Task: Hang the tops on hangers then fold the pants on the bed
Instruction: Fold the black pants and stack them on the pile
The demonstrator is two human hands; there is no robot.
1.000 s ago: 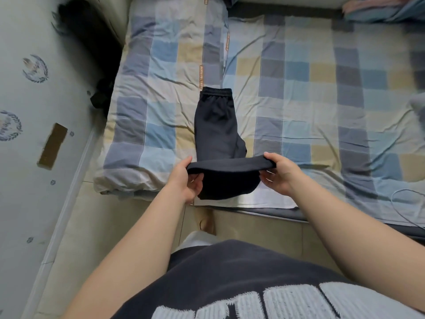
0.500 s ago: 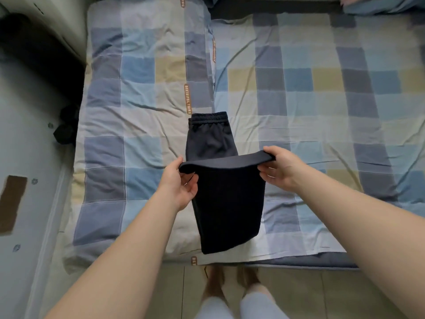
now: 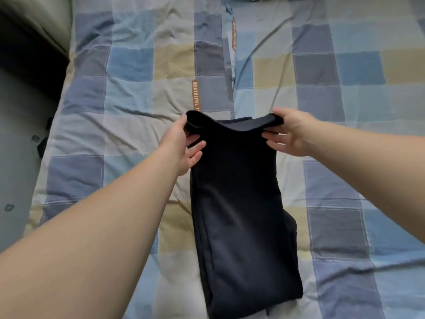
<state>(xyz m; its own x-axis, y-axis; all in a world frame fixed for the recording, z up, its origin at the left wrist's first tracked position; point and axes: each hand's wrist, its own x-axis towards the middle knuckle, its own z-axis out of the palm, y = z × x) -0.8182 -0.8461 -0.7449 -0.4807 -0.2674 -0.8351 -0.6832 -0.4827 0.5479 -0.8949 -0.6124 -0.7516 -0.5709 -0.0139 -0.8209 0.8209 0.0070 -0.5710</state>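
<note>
Dark navy pants (image 3: 241, 215) lie lengthwise on the checked bed cover (image 3: 138, 65), folded in half along their length. Their near leg end is doubled over toward the ribbed waistband (image 3: 234, 122), which just shows past the lifted edge. My left hand (image 3: 184, 141) pinches the left corner of that lifted edge with thumb on top. My right hand (image 3: 287, 132) pinches the right corner the same way. The edge sags a little between both hands, held just above the waistband. No tops or hangers are in view.
The blue, grey and yellow checked cover fills most of the view, with a seam and an orange label (image 3: 196, 95) beyond the pants. The bed's left edge drops to a grey floor (image 3: 16, 169); a dark gap (image 3: 23, 54) lies at the upper left.
Both hands have carried the leg end forward over the pants, from near the bed's front edge up to the waistband. The head has moved closer over the bed.
</note>
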